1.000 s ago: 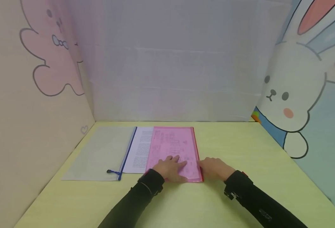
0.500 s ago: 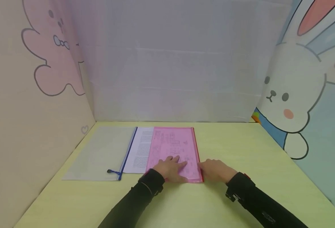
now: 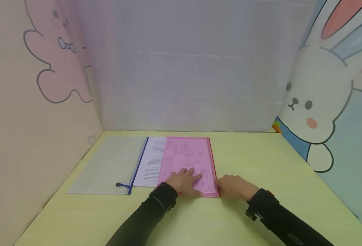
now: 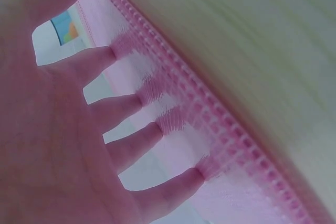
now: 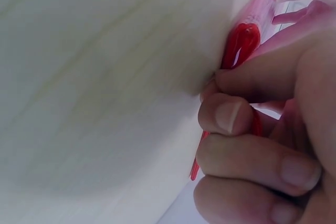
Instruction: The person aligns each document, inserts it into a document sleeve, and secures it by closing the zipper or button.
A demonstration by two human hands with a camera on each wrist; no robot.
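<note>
A pink translucent zipper pouch (image 3: 188, 153) with a printed sheet showing through lies flat on the table. My left hand (image 3: 184, 182) rests on its near part with fingers spread, as the left wrist view also shows against the pink mesh surface. Along the pouch's right edge runs a red zipper (image 3: 212, 157). At the near end of that edge, my right hand (image 3: 234, 187) has its fingers curled and pinches the zipper pull, mostly hidden by the fingers. A bit of red cord (image 5: 256, 123) shows between them in the right wrist view, below a glossy red zipper end (image 5: 243, 43).
A clear pouch (image 3: 107, 164) with a blue zipper (image 3: 139, 162) and dark-tipped blue cord (image 3: 123, 185) lies at the left. White printed paper (image 3: 151, 160) lies between the pouches, partly under the pink one. Walls with cartoon pictures enclose the yellow table (image 3: 260, 160).
My right hand has slid slightly nearer to me and to the right along the red zipper edge. The left hand and the pouches have stayed in place.
</note>
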